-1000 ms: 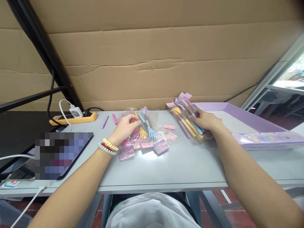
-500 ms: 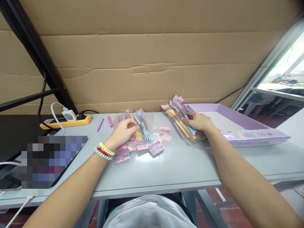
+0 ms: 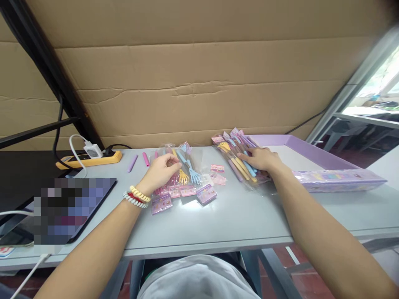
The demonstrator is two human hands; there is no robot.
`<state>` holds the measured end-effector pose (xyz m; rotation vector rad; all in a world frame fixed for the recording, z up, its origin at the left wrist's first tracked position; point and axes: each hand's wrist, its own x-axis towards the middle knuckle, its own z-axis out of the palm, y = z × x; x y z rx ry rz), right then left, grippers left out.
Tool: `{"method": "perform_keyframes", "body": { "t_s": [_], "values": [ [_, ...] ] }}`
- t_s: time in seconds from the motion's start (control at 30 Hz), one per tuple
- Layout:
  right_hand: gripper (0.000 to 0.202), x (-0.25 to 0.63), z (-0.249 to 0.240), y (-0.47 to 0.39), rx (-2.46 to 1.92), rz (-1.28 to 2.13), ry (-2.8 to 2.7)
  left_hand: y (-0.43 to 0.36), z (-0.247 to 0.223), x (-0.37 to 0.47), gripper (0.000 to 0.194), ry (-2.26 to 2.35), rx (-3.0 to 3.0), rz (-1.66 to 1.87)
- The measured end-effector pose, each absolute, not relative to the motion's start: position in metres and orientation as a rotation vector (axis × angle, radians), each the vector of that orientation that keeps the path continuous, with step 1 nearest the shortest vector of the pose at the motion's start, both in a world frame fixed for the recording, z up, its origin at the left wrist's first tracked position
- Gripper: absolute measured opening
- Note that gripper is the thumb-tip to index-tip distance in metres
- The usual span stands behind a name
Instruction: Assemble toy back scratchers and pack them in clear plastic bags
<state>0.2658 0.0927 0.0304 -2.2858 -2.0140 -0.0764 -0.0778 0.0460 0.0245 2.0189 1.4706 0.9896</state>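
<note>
My left hand [image 3: 160, 171], with coiled bands at the wrist, rests over the left group of clear-wrapped sticks. Its fingers are curled with thumb near the fingertips; whether anything is between them is hidden. Beside it lie a yellow hand-shaped piece [image 3: 183, 177] and a blue hand-shaped piece [image 3: 195, 176]. Small purple packets [image 3: 206, 194] and pink ones lie in front. On the right, my right hand [image 3: 258, 159] lies with fingers spread on a pile of bagged yellow, blue and purple sticks [image 3: 239, 165], beside the purple tray.
A purple tray [image 3: 321, 154] with a wrapped purple box [image 3: 339, 180] along its front sits at the right. At the left are a tablet [image 3: 90, 207], a yellow power strip [image 3: 106, 159] and cables. Cardboard [image 3: 187, 112] stands behind the table.
The view has shifted slightly. My right hand's fingers have moved a little on the pile, and the sticks' upper ends are spread slightly differently. My left hand keeps nearly the same pose.
</note>
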Motion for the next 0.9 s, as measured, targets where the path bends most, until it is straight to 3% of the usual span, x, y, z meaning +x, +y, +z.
{"method": "perform_keyframes", "body": {
  "t_s": [0.17, 0.43, 0.67, 0.9],
  "values": [
    [0.05, 0.25, 0.033, 0.083, -1.898, -0.344, -1.972, 0.064, 0.022, -0.102, 0.018, 1.862, 2.368, 1.073],
    [0.026, 0.186, 0.013, 0.062, -0.978, -0.124, -2.313, 0.087, 0.015, -0.137, 0.03, 2.334, 2.104, 0.857],
    [0.022, 0.192, 0.013, 0.062, -0.996, -0.097, -2.32, 0.102, 0.018, -0.189, 0.029, 2.444, 1.55, 1.193],
    [0.025, 0.195, 0.019, 0.059, -1.039, -0.087, -2.326, 0.1, 0.016, -0.176, 0.028, 2.317, 1.626, 1.145]
  ]
}}
